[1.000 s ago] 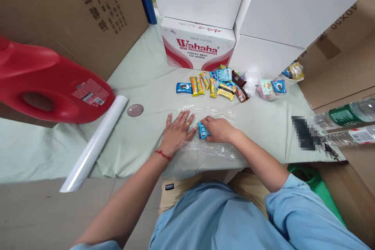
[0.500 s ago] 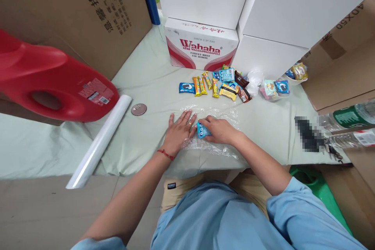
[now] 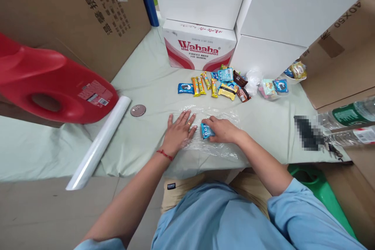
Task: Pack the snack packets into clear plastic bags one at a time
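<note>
My left hand (image 3: 179, 131) lies flat with its fingers spread on the left part of a sheet of clear plastic wrap (image 3: 218, 149). Just right of it, my right hand (image 3: 222, 129) grips a small light-blue snack packet (image 3: 206, 131) over the same wrap. The packet's left side shows; its right side is hidden under my fingers. Beyond the hands lies a heap of snacks: a dark-blue cookie packet (image 3: 185, 88), several slim yellow-orange packets (image 3: 214, 88), a yellow packet (image 3: 227, 91) and brown ones (image 3: 240, 79).
A white roll (image 3: 99, 144) and a round metal disc (image 3: 138, 110) lie to the left, beside a big red jug (image 3: 73, 93). A Wahaha carton (image 3: 202, 49) stands behind the snacks. Cups of snacks (image 3: 271, 90), keys (image 3: 334, 149) and plastic bottles (image 3: 348, 117) are on the right.
My right hand has moved slightly right with the light-blue packet, widening the gap to my left hand. The left hand stays flat on the wrap.
</note>
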Motion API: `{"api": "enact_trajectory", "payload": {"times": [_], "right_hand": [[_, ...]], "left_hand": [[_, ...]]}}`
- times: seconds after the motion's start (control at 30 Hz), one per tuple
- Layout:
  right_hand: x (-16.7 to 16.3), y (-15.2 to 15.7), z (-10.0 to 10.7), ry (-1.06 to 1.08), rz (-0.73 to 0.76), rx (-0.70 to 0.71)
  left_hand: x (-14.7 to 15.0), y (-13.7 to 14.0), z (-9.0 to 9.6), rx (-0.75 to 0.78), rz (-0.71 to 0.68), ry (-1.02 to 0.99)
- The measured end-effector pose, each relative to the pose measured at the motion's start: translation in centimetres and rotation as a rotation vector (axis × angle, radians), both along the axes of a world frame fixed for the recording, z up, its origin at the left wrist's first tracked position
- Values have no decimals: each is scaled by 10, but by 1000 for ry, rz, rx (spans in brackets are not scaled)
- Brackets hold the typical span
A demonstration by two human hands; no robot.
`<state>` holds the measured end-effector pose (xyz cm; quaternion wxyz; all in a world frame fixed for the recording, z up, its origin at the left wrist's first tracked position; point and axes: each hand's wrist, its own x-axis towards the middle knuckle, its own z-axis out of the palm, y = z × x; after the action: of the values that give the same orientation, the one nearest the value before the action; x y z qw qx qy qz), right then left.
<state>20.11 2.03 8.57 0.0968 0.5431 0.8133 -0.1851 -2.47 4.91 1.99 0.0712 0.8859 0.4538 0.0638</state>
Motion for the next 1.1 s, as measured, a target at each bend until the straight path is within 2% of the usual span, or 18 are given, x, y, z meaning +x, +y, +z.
{"api": "enact_trajectory", "payload": {"times": [0.3, 0.47, 0.6, 0.7, 0.8, 0.9, 1.0, 1.1], "right_hand": [[1, -7, 5, 23, -76, -9], [14, -15, 5, 160, -108, -34], [44, -38, 3, 454, -158, 179], [64, -71, -1, 618, -203, 289], [69, -108, -11, 577, -167, 269], [60, -135, -27, 451, -128, 248], [52, -141, -40, 415, -132, 299], [51, -131, -40, 500, -127, 396]], "left_hand": [[-1, 1, -1, 1, 2, 4], [-5, 5, 0, -18, 22, -42], [-17, -2, 3, 96, 103, -158], [-36, -16, 4, 106, 64, -303], [-57, -33, -2, -61, -61, -444], [-68, -45, -9, -160, -153, -410], [-64, -50, -9, -138, -111, -368], [-53, -48, 0, -79, -25, -498]]}}
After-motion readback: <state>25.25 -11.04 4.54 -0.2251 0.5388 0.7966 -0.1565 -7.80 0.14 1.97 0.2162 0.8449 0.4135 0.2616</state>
